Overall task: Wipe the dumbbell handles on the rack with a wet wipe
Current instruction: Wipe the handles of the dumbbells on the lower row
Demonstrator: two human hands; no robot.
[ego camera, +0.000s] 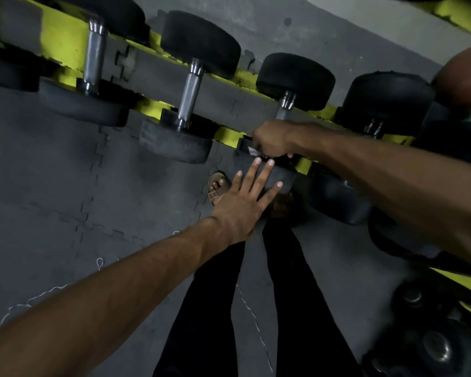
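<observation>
Currently your right hand is clamped around the handle of the third dumbbell on the yellow rack. Its fingers are curled tight over the bar, and only a short stub of metal shows between your knuckles and the far black head. A small white corner of the wet wipe pokes out from under your fist, on the side toward the near head of that dumbbell.

Your left hand lies flat against that near head. Its fingers are straight and spread apart, holding nothing, with the tips reaching almost to your right fist.

To the left of the gripped dumbbell sit two larger dumbbells, the nearer one and the farther one, both with bare handles. To its right is another dumbbell, partly hidden behind your right forearm.

Below the gripped dumbbell you can see your sandalled foot and black trousers on the grey interlocking floor mat. A thin white string trails across the mat, well apart from the dumbbell.
</observation>
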